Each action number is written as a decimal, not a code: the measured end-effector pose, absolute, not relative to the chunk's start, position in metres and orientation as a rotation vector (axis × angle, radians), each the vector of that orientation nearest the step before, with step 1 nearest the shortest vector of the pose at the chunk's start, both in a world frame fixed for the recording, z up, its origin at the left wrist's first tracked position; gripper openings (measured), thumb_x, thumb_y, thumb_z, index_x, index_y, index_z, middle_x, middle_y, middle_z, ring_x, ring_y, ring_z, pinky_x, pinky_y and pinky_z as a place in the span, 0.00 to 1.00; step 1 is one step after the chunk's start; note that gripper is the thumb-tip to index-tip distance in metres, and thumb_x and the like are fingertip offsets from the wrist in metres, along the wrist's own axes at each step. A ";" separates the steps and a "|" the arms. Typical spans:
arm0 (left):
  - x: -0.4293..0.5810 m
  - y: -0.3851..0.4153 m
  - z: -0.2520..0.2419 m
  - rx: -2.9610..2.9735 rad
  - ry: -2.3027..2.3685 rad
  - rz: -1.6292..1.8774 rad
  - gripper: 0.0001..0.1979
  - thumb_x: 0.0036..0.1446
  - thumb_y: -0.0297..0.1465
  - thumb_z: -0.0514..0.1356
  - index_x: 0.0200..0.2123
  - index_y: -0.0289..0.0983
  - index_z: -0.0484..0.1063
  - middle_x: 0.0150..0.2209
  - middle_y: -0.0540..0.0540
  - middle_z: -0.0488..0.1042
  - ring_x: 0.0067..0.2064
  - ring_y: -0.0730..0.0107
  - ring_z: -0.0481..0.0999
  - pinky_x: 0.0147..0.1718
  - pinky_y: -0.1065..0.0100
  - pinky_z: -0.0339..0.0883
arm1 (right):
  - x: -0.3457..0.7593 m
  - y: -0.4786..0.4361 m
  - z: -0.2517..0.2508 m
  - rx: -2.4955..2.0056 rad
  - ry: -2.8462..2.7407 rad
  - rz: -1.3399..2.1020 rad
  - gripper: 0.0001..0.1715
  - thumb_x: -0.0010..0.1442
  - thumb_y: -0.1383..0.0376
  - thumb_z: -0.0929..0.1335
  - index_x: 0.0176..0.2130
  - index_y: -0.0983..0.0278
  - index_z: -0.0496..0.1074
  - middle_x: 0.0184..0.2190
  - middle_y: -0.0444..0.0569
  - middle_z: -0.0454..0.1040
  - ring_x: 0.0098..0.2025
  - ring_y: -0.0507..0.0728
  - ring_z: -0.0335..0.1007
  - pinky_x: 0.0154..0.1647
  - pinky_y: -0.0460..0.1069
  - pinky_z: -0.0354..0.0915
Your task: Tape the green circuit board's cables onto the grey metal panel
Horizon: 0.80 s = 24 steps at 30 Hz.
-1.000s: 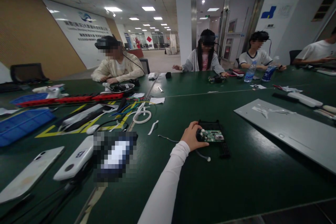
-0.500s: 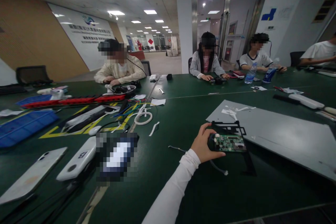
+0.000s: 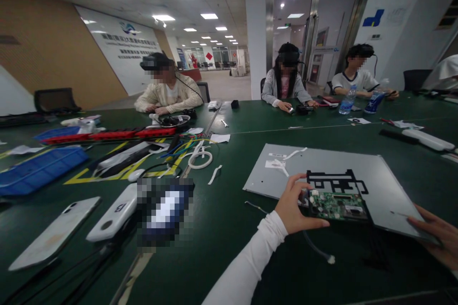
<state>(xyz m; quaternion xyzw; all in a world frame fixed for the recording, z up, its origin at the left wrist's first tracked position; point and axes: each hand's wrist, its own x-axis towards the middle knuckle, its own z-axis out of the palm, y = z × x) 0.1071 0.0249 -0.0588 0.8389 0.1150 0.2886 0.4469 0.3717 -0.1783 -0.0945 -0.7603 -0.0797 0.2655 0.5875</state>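
Note:
My left hand (image 3: 295, 207) holds a green circuit board (image 3: 338, 205) with a black bracket (image 3: 331, 181) by its left end, thumb below and fingers above. A grey cable with a white plug hangs beneath it. Behind the board lies a large grey metal panel (image 3: 332, 157) with white paper strips on it. At the right edge my right hand (image 3: 438, 236) grips the panel's near right corner, its fingers partly out of view.
On the left are a blue basket (image 3: 43, 171), a phone (image 3: 55, 231), a white device (image 3: 114, 214), a white cable coil (image 3: 200, 159) and red strips (image 3: 114, 136). Three people sit across the table, near two bottles (image 3: 347, 101). A small wrench (image 3: 224, 124) lies mid-table.
My right hand has come into view at the panel. The panel has turned and shifted left and nearer. My left hand and the board sit further right and lower.

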 end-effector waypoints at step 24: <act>0.112 0.027 -0.076 2.048 0.277 0.689 0.37 0.26 0.41 0.69 0.43 0.38 0.61 0.54 0.40 0.50 0.36 0.65 0.68 0.35 0.59 0.67 | 0.395 -0.157 -0.128 -1.597 -0.088 1.047 0.28 0.35 0.63 0.74 0.40 0.60 0.71 0.38 0.51 0.72 0.36 0.62 0.70 0.32 0.49 0.68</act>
